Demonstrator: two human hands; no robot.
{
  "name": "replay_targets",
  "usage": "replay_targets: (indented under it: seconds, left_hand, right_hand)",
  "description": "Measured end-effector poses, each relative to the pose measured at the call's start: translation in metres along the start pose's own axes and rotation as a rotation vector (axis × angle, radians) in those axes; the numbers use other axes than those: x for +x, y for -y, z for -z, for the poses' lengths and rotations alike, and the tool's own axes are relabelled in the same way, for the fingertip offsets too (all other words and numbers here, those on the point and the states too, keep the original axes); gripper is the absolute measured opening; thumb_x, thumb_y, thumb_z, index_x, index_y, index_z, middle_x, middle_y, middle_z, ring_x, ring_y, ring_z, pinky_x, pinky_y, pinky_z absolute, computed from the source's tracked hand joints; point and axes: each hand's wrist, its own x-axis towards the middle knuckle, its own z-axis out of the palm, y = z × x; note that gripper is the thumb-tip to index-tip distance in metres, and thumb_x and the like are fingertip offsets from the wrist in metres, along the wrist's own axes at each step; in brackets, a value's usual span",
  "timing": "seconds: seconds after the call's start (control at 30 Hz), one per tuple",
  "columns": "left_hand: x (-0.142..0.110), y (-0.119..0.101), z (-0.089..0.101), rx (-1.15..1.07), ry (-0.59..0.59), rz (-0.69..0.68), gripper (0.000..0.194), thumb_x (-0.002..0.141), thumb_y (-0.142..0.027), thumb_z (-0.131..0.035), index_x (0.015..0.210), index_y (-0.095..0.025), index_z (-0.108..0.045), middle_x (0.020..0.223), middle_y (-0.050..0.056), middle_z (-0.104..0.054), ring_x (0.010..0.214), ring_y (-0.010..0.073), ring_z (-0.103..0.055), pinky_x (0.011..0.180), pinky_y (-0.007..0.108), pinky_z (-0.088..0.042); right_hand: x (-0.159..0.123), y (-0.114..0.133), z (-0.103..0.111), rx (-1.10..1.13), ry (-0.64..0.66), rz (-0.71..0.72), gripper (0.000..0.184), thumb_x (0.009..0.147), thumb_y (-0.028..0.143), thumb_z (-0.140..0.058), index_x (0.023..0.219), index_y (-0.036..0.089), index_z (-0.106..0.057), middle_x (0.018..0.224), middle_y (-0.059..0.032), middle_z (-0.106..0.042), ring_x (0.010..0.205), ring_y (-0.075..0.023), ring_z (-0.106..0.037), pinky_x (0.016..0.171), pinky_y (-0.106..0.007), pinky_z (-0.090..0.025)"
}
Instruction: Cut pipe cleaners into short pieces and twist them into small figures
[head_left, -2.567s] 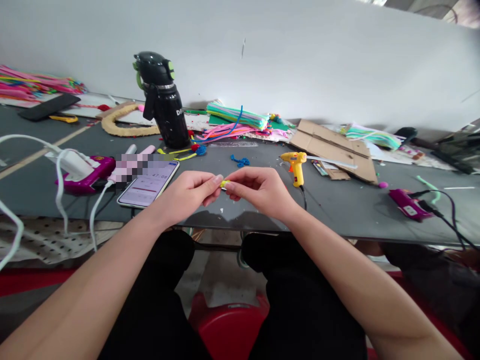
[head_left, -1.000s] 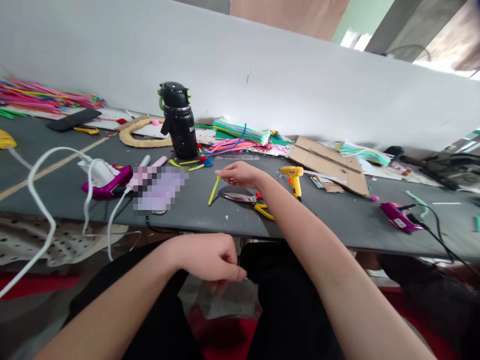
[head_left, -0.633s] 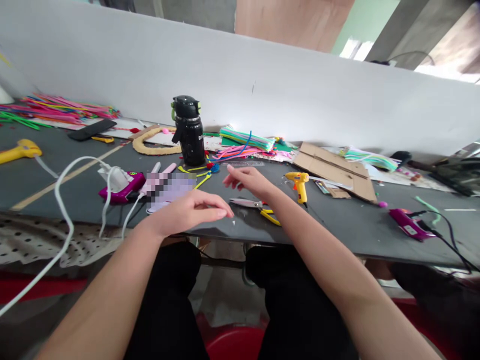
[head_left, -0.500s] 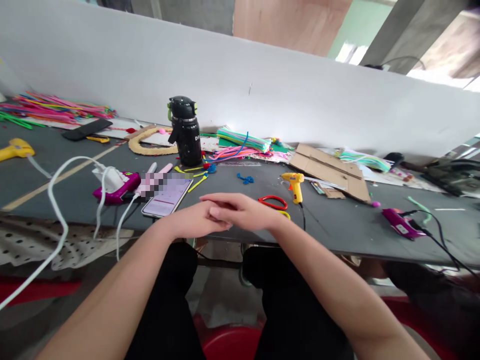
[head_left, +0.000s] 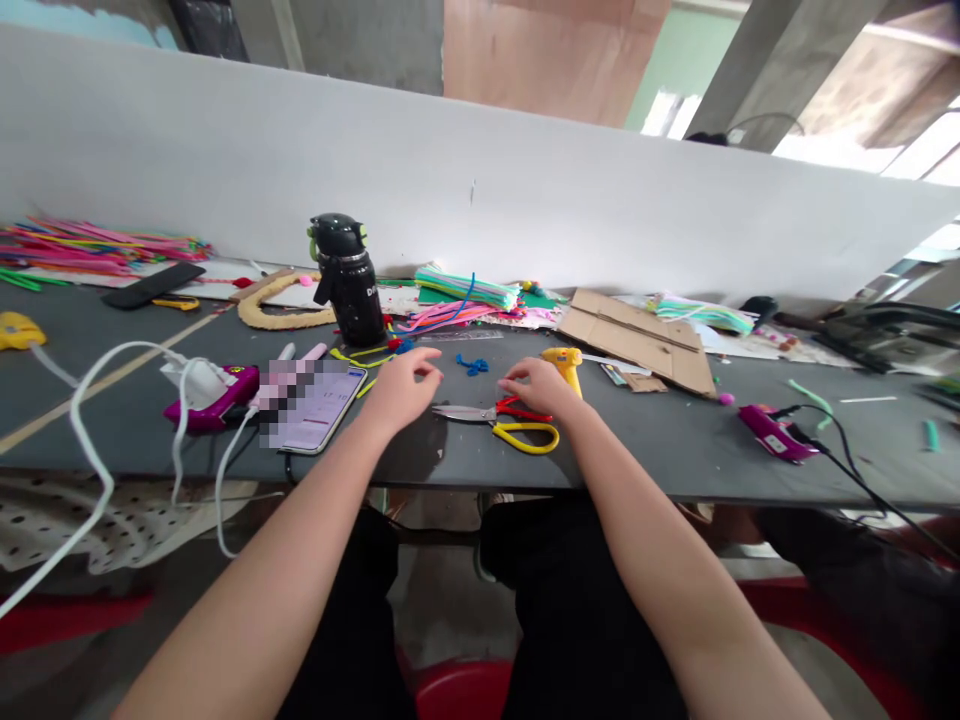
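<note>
My left hand (head_left: 407, 390) hovers over the front of the grey table, its fingers loosely bent and apart, with nothing in it. To its right, my right hand (head_left: 541, 386) has its fingers partly curled and also holds nothing. Between and below them lie scissors (head_left: 469, 413) with one red and one yellow handle; the right hand is just above the red one. A small blue twisted pipe cleaner piece (head_left: 472, 366) lies beyond the hands. Behind the right hand is a yellow glue gun (head_left: 568, 370), partly covered. Yellow pipe cleaner pieces (head_left: 365, 358) lie beyond the left hand.
A black bottle (head_left: 354, 290) stands at the back left, behind a phone (head_left: 330, 415). Purple power strips (head_left: 225, 398) with cables sit on both sides. Along the wall lie pipe cleaner bundles (head_left: 469, 287), a cardboard piece (head_left: 645, 340) and a tan curved ring (head_left: 262, 310).
My hands were clasped together over the table; now they have parted, left hand to the left, right hand to the right. The scissors between them have come into full view.
</note>
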Motion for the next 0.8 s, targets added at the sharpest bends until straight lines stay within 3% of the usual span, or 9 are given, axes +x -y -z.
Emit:
replay_targets:
  seconds: [0.1,0.2,0.5,0.6,0.67,0.8]
  left_hand:
    - [0.011,-0.006,-0.022,0.027,0.006,-0.064,0.032,0.082,-0.025,-0.057,0.11,-0.018,-0.072,0.104,0.009,-0.077,0.097,0.0252,-0.071,0.088,0.034,-0.051]
    - [0.017,-0.002,-0.033,-0.001,0.009,-0.064,0.029,0.081,-0.021,-0.056,0.104,-0.018,-0.072,0.105,0.01,-0.077,0.097,0.0247,-0.07,0.088,0.034,-0.053]
    - [0.012,0.015,-0.03,-0.109,-0.04,-0.021,0.025,0.078,-0.018,-0.055,0.098,-0.018,-0.07,0.1,0.009,-0.077,0.095,0.0224,-0.071,0.09,0.034,-0.054]
    - [0.009,0.016,-0.029,-0.133,-0.053,0.001,0.022,0.078,-0.02,-0.058,0.096,-0.017,-0.07,0.101,0.01,-0.076,0.095,0.0228,-0.07,0.091,0.035,-0.053]
    - [0.009,0.01,-0.029,-0.212,-0.045,0.05,0.024,0.078,-0.024,-0.061,0.098,-0.015,-0.071,0.102,0.012,-0.076,0.092,0.0227,-0.071,0.087,0.034,-0.054]
    - [0.007,-0.011,-0.029,-0.4,0.101,0.156,0.035,0.081,-0.044,-0.065,0.099,-0.014,-0.071,0.095,0.011,-0.076,0.078,0.0212,-0.07,0.065,0.03,-0.052]
  right_hand:
    - [0.018,0.007,-0.018,-0.022,-0.036,0.013,0.021,0.09,0.025,-0.064,0.106,0.018,-0.077,0.11,-0.0105,-0.069,0.097,-0.0223,-0.063,0.089,-0.032,-0.048]
    - [0.033,0.017,-0.032,-0.029,-0.01,0.082,0.025,0.09,0.021,-0.064,0.112,0.018,-0.074,0.113,-0.0101,-0.065,0.097,-0.0195,-0.061,0.089,-0.029,-0.046]
    - [0.048,0.033,-0.059,-0.089,-0.003,0.023,0.015,0.094,0.019,-0.056,0.1,0.014,-0.069,0.11,-0.0148,-0.061,0.103,-0.0246,-0.056,0.092,-0.034,-0.043]
    - [0.042,0.036,-0.058,-0.069,-0.004,0.04,0.015,0.096,0.016,-0.051,0.098,0.013,-0.066,0.11,-0.016,-0.062,0.102,-0.0237,-0.055,0.092,-0.034,-0.042]
    - [0.033,0.04,-0.05,-0.039,0.007,0.086,0.015,0.096,0.017,-0.05,0.099,0.014,-0.064,0.104,-0.0119,-0.065,0.097,-0.0201,-0.057,0.089,-0.031,-0.042]
    - [0.006,0.045,-0.03,0.258,-0.024,0.233,0.008,0.093,0.024,-0.056,0.095,0.018,-0.061,0.087,-0.0027,-0.067,0.079,-0.0144,-0.059,0.078,-0.026,-0.045]
